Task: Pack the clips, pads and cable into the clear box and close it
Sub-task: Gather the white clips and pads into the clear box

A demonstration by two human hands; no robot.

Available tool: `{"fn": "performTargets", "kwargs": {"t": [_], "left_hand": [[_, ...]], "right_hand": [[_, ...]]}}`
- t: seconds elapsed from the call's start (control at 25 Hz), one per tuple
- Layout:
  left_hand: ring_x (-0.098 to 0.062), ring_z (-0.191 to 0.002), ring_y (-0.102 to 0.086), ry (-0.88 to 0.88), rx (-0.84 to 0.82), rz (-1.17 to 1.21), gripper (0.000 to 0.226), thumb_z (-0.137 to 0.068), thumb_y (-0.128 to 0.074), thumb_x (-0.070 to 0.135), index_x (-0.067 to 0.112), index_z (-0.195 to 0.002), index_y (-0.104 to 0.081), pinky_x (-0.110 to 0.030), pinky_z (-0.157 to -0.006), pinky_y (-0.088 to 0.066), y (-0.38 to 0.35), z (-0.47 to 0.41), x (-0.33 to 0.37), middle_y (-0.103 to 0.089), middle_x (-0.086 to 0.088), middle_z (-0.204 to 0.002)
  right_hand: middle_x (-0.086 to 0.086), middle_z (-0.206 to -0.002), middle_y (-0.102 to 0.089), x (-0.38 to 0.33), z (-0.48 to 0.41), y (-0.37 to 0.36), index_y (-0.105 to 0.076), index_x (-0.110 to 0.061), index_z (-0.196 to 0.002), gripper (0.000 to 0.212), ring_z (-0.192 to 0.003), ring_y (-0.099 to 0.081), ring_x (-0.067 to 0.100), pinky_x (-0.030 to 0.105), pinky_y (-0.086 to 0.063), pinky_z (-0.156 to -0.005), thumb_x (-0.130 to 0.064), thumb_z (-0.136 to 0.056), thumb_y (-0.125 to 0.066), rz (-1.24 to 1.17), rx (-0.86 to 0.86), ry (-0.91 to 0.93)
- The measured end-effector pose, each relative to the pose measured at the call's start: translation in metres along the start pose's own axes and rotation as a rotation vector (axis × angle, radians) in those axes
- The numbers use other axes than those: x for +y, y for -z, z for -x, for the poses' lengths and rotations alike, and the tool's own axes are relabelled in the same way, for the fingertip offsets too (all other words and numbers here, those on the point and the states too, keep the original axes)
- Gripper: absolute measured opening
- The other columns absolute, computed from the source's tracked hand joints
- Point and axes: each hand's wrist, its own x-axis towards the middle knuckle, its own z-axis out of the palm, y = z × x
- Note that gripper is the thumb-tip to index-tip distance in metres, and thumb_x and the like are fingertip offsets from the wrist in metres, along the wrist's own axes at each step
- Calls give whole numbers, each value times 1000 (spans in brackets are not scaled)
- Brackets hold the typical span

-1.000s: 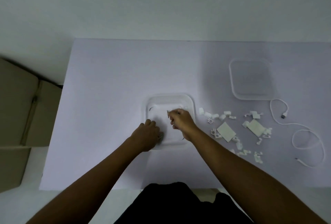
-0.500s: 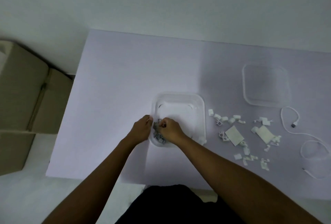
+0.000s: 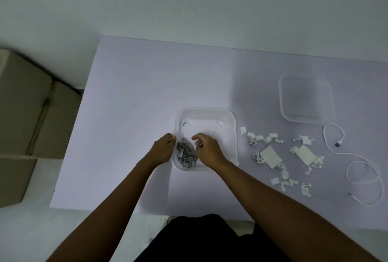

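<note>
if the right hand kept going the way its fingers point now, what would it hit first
The right hand points left and slightly away, over the clear box. First in line looks like the grey clips just under its fingertips, then the left hand at the rim. Height over the clips is unclear.

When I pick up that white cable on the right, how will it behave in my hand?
Probably floppy: the white cable lies in loose curves and a loop on the table. It looks thin, so likely light. Lifted at one point, its ends would probably dangle, and it may need coiling to fit the clear box.
</note>
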Motion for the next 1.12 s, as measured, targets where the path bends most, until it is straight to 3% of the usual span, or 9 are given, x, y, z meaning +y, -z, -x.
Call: {"fn": "performTargets", "kwargs": {"t": [0.16,0.28,0.36,0.44,0.6,0.68,0.8,0.96,1.12], "left_hand": [[-31,-104,-60,41,10,33,43,-104,-28,38,11,-132,-47,-48,-76,-60,-3,3,3,-56,-13,-125],[-34,-106,-60,87,19,60,41,-104,-32,35,11,-137,-39,-49,-79,-59,-4,0,1,-55,-16,-130],[-38,-113,-58,122,65,79,48,-102,-38,34,11,-144,-27,-49,-89,-54,-6,-2,3,-53,-20,-135],[-37,-120,-55,93,230,41,58,-99,-46,35,10,-146,-23,-48,-98,-48,-8,0,9,-51,-22,-138],[-23,-111,-56,-246,582,-40,49,-93,-57,34,13,-134,-41,-38,-87,-50,-16,10,37,-57,-9,-121],[-16,-99,-57,-390,544,-30,38,-93,-58,31,15,-126,-48,-30,-80,-49,-34,12,64,-56,-2,-113],[-12,-87,-56,-554,404,-138,25,-93,-58,25,15,-117,-56,-24,-76,-44,-79,9,108,-55,6,-104],[-20,-86,-63,-674,277,-282,19,-91,-57,18,14,-110,-62,-30,-76,-49,-141,-3,144,-64,-3,-101],[-30,-94,-66,-720,289,-452,32,-86,-58,3,11,-116,-66,-42,-82,-52,-175,-19,163,-70,-11,-107]], "right_hand": [[17,-150,-34,10,-14,-13,-36,-14,-151,71,-138,-37,34,42,-35,-115,3,-86,-59,222,-195,-33],[18,-135,-55,8,-13,-18,-54,-9,-136,50,-124,-55,35,41,-46,-106,-1,-87,-62,215,-264,47],[15,-135,-57,9,-6,-13,-53,-9,-137,51,-122,-56,30,37,-47,-105,1,-88,-63,163,-222,57],[13,-136,-51,12,3,2,-50,-13,-140,58,-121,-54,26,31,-46,-101,9,-87,-56,56,-129,17],[3,-111,-64,29,28,54,-65,-19,-116,40,-91,-64,16,31,-60,-70,7,-91,-47,-250,143,62],[1,-96,-68,50,41,86,-67,-19,-101,29,-80,-67,11,27,-58,-58,4,-92,-51,-321,317,79],[3,-95,-71,106,55,122,-70,-16,-98,28,-84,-69,18,26,-55,-73,5,-88,-54,-138,494,35],[8,-123,-63,174,60,126,-64,-19,-126,47,-113,-61,23,30,-48,-102,5,-86,-55,117,270,23],[9,-124,-57,199,52,124,-53,-25,-140,53,-109,-61,24,32,-52,-96,-11,-90,-61,181,209,70]]}}
